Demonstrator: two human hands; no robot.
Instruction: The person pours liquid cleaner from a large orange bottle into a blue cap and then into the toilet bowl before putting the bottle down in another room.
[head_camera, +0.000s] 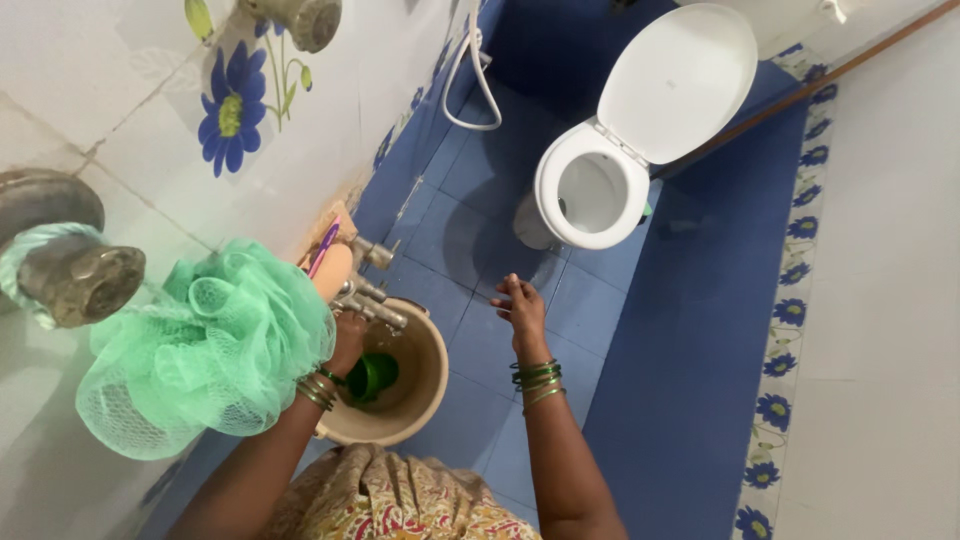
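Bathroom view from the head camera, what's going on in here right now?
A person stands over a tan bucket set under the wall taps. The left hand is at the tap above the bucket, which has a green mug inside. The right hand hovers open and empty over the blue floor. A green mesh sponge hangs on the wall, and the toilet lid is up.

My left hand (350, 335) grips a dull metal tap (372, 303) above a smooth plastic bucket (425, 365); glossy tiles (480, 210) surround.
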